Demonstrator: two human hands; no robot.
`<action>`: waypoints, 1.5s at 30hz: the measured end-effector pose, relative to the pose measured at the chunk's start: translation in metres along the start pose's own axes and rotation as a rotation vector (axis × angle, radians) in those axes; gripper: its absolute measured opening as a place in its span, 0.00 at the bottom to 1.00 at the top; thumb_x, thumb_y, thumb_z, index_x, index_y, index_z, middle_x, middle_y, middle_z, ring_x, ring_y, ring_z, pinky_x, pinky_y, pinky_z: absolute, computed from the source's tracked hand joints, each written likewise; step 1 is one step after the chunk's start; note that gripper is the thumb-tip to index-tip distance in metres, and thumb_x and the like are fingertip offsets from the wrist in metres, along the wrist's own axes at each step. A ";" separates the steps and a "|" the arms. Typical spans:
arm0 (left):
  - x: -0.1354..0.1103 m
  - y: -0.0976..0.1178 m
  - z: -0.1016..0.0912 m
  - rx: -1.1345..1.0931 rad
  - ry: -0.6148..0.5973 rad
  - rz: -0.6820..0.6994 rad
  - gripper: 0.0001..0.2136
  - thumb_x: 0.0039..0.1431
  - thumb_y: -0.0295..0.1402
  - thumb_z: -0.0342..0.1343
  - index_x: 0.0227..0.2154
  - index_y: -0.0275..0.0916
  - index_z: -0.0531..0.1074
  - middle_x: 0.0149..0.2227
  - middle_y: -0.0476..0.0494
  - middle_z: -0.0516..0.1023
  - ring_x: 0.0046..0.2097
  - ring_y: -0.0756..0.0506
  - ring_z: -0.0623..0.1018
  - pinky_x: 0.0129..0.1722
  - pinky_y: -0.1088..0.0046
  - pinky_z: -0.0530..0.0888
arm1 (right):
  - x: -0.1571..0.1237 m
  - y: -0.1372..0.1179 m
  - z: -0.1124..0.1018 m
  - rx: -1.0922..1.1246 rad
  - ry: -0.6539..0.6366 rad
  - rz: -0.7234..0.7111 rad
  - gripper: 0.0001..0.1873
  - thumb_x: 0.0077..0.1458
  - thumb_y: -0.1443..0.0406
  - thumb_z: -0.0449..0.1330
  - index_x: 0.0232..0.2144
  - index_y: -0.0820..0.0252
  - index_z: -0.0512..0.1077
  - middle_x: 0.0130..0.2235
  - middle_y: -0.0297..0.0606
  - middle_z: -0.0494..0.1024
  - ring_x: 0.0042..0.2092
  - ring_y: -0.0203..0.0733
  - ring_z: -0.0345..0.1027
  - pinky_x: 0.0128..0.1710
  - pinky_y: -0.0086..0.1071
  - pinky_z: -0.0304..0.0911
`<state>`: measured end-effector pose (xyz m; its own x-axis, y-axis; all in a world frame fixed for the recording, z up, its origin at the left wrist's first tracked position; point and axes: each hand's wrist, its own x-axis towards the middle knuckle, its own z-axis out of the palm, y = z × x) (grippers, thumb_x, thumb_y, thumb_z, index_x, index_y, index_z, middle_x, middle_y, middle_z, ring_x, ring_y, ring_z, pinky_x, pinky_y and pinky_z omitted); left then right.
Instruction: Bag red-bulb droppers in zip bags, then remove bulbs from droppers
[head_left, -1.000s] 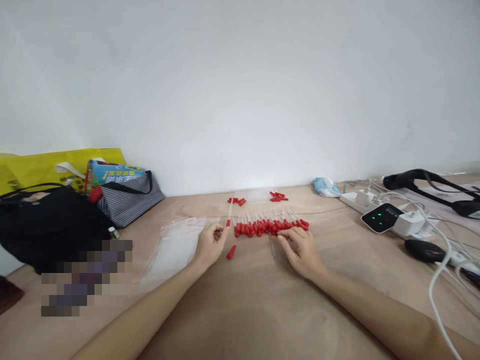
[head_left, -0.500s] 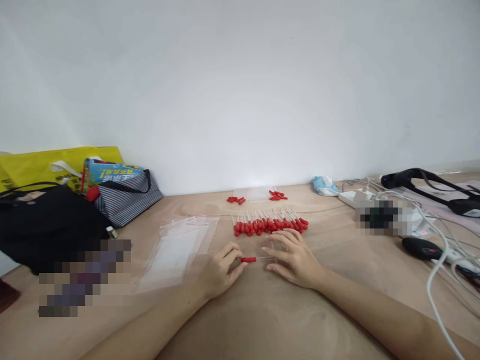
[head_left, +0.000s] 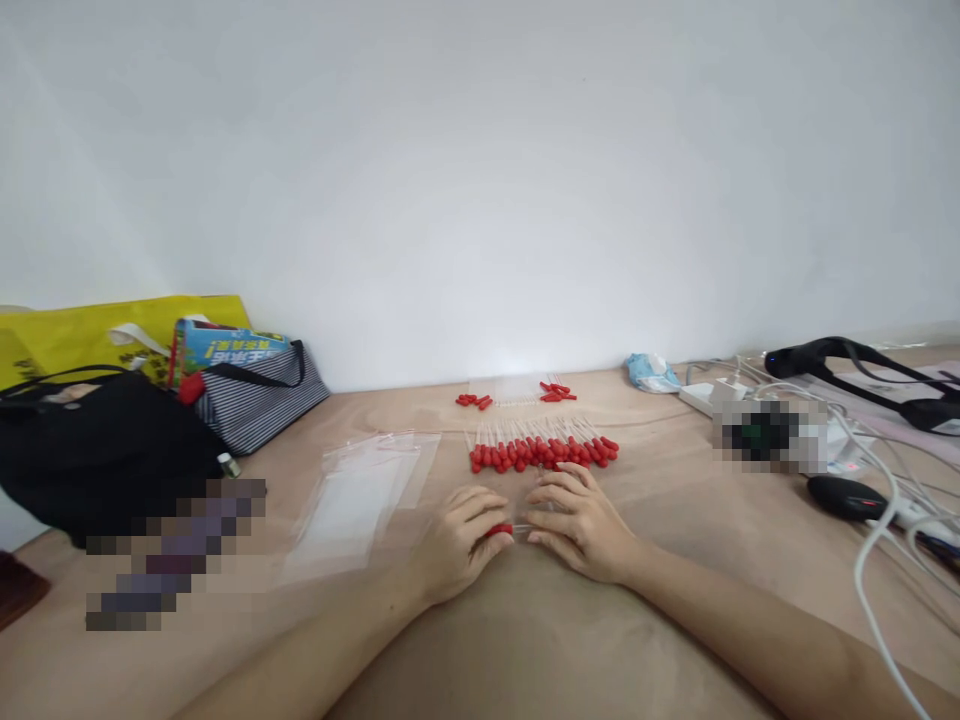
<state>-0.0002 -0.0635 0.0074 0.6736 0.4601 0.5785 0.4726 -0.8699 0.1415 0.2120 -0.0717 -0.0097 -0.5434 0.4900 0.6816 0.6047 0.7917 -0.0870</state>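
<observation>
Low over the table, my left hand (head_left: 466, 540) is closed around the red rubber bulb (head_left: 500, 529) of a glass dropper. The dropper's thin clear tube (head_left: 523, 528) runs across to my right hand (head_left: 581, 525), whose thumb and fingers are closed on it. Fingers hide most of the tube. Just beyond my hands lies a row of droppers (head_left: 540, 452), red bulbs toward me and clear tubes pointing away. Farther back are loose red bulbs (head_left: 474, 401) on the left, more red bulbs (head_left: 556, 392) on the right, and clear tubes (head_left: 516, 397) between them.
Clear zip bags (head_left: 352, 510) lie left of my hands. A black bag (head_left: 112, 450), a striped bag (head_left: 259, 400) and a yellow bag (head_left: 60, 335) stand at the far left. On the right are a crumpled blue item (head_left: 651, 373), white cables (head_left: 862, 570), a black mouse (head_left: 845, 497) and a black headset (head_left: 840, 365).
My left hand has moved right along with the red bulb, closer to my right hand. Less of the bulb and tube shows between them.
</observation>
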 end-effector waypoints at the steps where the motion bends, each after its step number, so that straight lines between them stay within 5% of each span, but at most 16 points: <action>1: 0.000 -0.001 0.001 -0.005 0.011 0.012 0.08 0.57 0.32 0.50 0.36 0.37 0.70 0.38 0.42 0.76 0.42 0.45 0.72 0.44 0.65 0.70 | 0.000 -0.001 0.000 -0.004 -0.009 0.001 0.09 0.54 0.60 0.53 0.37 0.51 0.71 0.38 0.33 0.74 0.44 0.38 0.62 0.50 0.41 0.48; 6: -0.001 -0.003 0.004 -0.015 0.043 0.047 0.06 0.57 0.30 0.50 0.33 0.37 0.71 0.35 0.45 0.78 0.43 0.46 0.73 0.46 0.64 0.68 | 0.002 -0.004 0.002 0.012 -0.016 -0.009 0.13 0.55 0.60 0.52 0.42 0.53 0.68 0.39 0.33 0.74 0.45 0.38 0.61 0.52 0.41 0.46; 13: -0.004 -0.002 0.004 0.027 0.033 0.049 0.06 0.57 0.32 0.50 0.29 0.39 0.72 0.36 0.48 0.78 0.43 0.46 0.74 0.49 0.62 0.65 | 0.003 -0.006 0.006 0.060 0.038 -0.033 0.06 0.54 0.65 0.53 0.30 0.55 0.70 0.36 0.29 0.75 0.43 0.36 0.61 0.52 0.39 0.46; 30: -0.006 -0.001 -0.004 0.039 0.100 0.114 0.07 0.56 0.28 0.50 0.26 0.40 0.71 0.29 0.50 0.78 0.37 0.47 0.74 0.42 0.66 0.68 | -0.001 -0.006 -0.001 0.022 0.114 -0.074 0.08 0.54 0.67 0.52 0.27 0.57 0.70 0.32 0.30 0.76 0.39 0.38 0.61 0.49 0.42 0.48; 33: -0.011 -0.010 -0.011 0.022 0.175 -0.044 0.07 0.56 0.28 0.49 0.29 0.39 0.72 0.31 0.46 0.77 0.37 0.47 0.74 0.38 0.70 0.70 | -0.006 0.001 -0.005 -0.005 0.106 0.036 0.10 0.55 0.66 0.50 0.28 0.57 0.71 0.33 0.34 0.75 0.38 0.39 0.62 0.44 0.40 0.53; 39: -0.016 -0.033 -0.013 0.018 0.255 -0.606 0.11 0.55 0.31 0.46 0.34 0.37 0.73 0.31 0.44 0.69 0.29 0.50 0.71 0.27 0.74 0.71 | -0.014 0.011 0.005 0.068 0.050 0.322 0.16 0.58 0.63 0.45 0.40 0.58 0.70 0.27 0.37 0.68 0.28 0.35 0.62 0.28 0.29 0.59; 45: -0.012 -0.034 -0.010 -0.081 0.146 -0.777 0.13 0.49 0.30 0.48 0.38 0.35 0.71 0.28 0.47 0.70 0.27 0.50 0.71 0.26 0.74 0.70 | -0.009 0.012 0.012 0.130 0.151 0.433 0.16 0.54 0.68 0.44 0.44 0.63 0.64 0.29 0.39 0.70 0.29 0.37 0.64 0.30 0.30 0.61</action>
<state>-0.0306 -0.0410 0.0032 0.0843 0.9176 0.3886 0.7301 -0.3223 0.6026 0.2168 -0.0621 -0.0254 -0.1607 0.7340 0.6599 0.6738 0.5701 -0.4701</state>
